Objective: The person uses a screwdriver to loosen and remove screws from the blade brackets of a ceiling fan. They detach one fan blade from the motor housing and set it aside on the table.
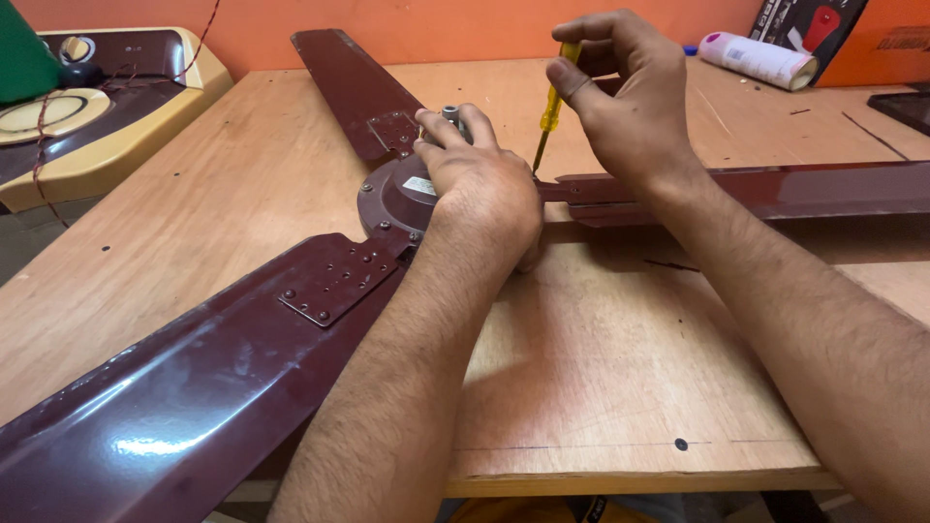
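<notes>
A dark maroon ceiling fan lies on the wooden table [620, 387], its round motor hub [387, 194] in the middle. One blade [194, 387] runs toward me at lower left, another [349, 82] points away, a third [775, 189] stretches right. My left hand [480, 184] rests on top of the hub, fingers curled over its grey centre shaft. My right hand [625, 92] grips a yellow-handled screwdriver [549, 111] held nearly upright, its tip down at the joint where the right blade meets the hub.
A cream and brown appliance [97, 116] with a thin cord sits at the left edge. A white bottle [760, 58] lies at the back right beside a dark box [809, 24]. An orange wall stands behind the table.
</notes>
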